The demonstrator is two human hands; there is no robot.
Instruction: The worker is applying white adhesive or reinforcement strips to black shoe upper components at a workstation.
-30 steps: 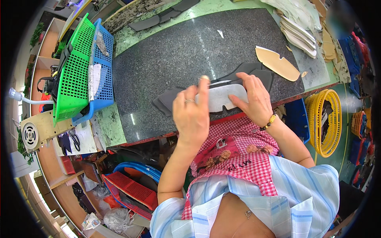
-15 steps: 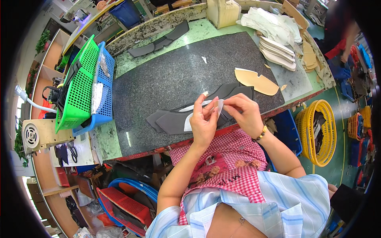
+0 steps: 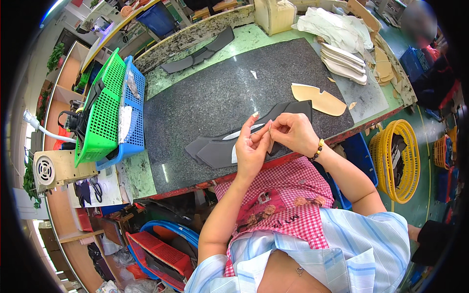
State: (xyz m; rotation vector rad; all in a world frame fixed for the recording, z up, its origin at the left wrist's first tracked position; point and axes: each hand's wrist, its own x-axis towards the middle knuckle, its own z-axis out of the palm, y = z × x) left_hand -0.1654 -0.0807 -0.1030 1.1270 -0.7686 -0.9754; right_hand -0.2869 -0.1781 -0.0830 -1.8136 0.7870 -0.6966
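Observation:
Dark grey cut-out pieces, curved and overlapping, lie along the near part of the dark board. White strips show on them, partly behind my left hand. My left hand is over these pieces, its thumb and some fingers pinched together and one finger raised. Close against it on the right is my right hand, thumb and fingertips pressed together. The fingertips of both hands meet; whatever lies between them is too small and covered to make out. A tan shaped piece lies beyond my right hand.
Green and blue baskets stand at the table's left. Another dark grey piece lies at the back. Stacked pale pieces and white sheets lie back right. A yellow basket stands right of the table.
My right hand has come in against my left, and the fingertips now touch. The white bit that showed between them is no longer visible. The view has shifted slightly.

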